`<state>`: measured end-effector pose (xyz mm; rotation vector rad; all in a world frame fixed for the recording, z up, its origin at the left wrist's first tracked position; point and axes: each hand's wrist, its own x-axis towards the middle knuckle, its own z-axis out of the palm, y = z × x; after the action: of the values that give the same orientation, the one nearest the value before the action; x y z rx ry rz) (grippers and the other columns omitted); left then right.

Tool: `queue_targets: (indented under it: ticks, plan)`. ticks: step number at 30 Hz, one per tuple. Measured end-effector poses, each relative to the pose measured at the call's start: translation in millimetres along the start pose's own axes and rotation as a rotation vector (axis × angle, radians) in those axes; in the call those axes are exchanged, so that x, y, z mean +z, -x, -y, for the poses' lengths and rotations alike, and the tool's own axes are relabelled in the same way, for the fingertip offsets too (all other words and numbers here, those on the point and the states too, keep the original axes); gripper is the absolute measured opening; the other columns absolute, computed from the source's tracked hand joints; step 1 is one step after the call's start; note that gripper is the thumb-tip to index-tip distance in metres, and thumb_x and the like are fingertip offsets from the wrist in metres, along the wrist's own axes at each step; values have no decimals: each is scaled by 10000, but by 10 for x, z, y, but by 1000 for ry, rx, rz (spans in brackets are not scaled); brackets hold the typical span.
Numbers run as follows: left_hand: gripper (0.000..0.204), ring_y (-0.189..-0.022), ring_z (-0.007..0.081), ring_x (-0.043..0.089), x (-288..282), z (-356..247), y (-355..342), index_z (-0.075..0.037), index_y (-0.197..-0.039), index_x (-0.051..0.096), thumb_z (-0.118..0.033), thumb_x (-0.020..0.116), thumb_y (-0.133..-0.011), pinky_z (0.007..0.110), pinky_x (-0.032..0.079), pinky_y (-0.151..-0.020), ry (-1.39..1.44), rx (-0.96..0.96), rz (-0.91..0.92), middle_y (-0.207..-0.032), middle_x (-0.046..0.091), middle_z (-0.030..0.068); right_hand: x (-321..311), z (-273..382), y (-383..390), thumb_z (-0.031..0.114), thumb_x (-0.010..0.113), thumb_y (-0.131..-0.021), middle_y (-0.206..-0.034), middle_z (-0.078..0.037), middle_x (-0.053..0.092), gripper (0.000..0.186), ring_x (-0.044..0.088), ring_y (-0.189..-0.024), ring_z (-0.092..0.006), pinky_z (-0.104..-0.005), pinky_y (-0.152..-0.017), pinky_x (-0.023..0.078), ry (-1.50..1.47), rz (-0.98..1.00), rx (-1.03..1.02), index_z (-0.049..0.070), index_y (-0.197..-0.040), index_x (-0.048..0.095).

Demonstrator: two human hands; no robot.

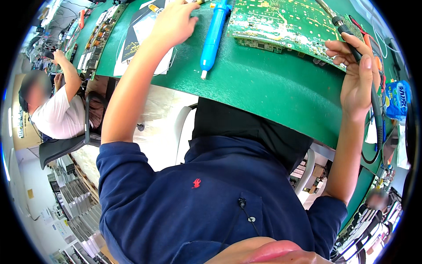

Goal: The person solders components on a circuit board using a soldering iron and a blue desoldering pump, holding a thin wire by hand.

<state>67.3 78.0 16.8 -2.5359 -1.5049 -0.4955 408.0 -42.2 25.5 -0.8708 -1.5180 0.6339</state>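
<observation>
By the circuit board (281, 22), right edge, your right hand (358, 75) pinched the soldering iron (343, 29) around its dark grip: likely light, stiff, best held there, off the metal. Left of the board, your left hand (173, 24) half-curled; couldn't tell any hold.

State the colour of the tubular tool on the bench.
The tubular tool is blue with a white tip, best in head view.
</observation>
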Motion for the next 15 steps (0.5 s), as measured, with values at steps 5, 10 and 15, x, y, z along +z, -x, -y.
queue_targets:
  ticks: [5,10,15]
  plan:
    - [130,-856,347,569,-50,103,0,-57,-885,649,-97,562,-796,415,450,-772,59,-59,38,-862,587,166,-23,-35,2,287,332,-961,-956,-212,649,451,622,-836,-199,-263,-734,437,5,36,-16,-73,-1122,551]
    - [107,-798,279,599,-147,218,45,-23,-857,632,-78,549,-816,341,459,-710,32,-133,-227,-814,619,158,-12,-88,20,296,312,-966,-967,-233,641,487,629,-816,-211,-284,-741,458,183,-49,72,-99,-1183,495]
    - [140,-663,53,476,-358,-215,50,0,-900,625,21,491,-868,204,392,-611,889,-97,-238,-719,535,-12,51,84,18,363,313,-977,-896,-213,654,564,626,-743,-200,-285,-723,474,266,-33,123,-114,-1264,404]
